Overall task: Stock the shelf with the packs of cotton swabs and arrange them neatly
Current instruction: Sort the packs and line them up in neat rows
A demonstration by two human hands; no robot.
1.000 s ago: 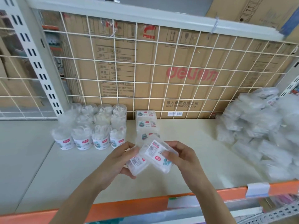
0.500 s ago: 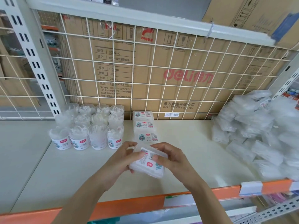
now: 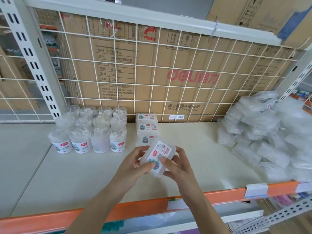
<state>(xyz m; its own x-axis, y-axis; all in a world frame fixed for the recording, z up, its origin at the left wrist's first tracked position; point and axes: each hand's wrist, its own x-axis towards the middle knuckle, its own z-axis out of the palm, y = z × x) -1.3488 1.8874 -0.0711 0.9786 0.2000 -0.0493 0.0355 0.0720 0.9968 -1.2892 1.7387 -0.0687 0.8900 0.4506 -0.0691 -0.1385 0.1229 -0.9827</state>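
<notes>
Here, both hands meet over the front middle of the shelf (image 3: 194,149), sharing one clear pack of cotton swabs (image 3: 162,149). The left grip (image 3: 135,163) curls round the pack's left and near edge, thumb lying across the lid by the teal print. The right grip (image 3: 177,168) pinches the opposite side, thumb on top and fingers tucked beneath. The pack is tilted, with its white label and red logo facing up, and it is just in front of a row of three matching packs (image 3: 147,127) that runs straight back toward the wire grid (image 3: 152,65). Whether the pack's lower edge touches the shelf cannot be told.

Left of that row stand round tubs (image 3: 91,129), upright and set close in a tidy block, four across and three deep, with the front ones showing red and teal labels. Well apart on the right, a loose heap of clear packs (image 3: 270,132) is piled against the side upright and reaches the front edge. A cardboard carton (image 3: 185,76) with red lettering fills the space behind the grid. An orange rail (image 3: 135,208) edges the shelf front, carrying a clear tag holder (image 3: 255,190) near the heap.
</notes>
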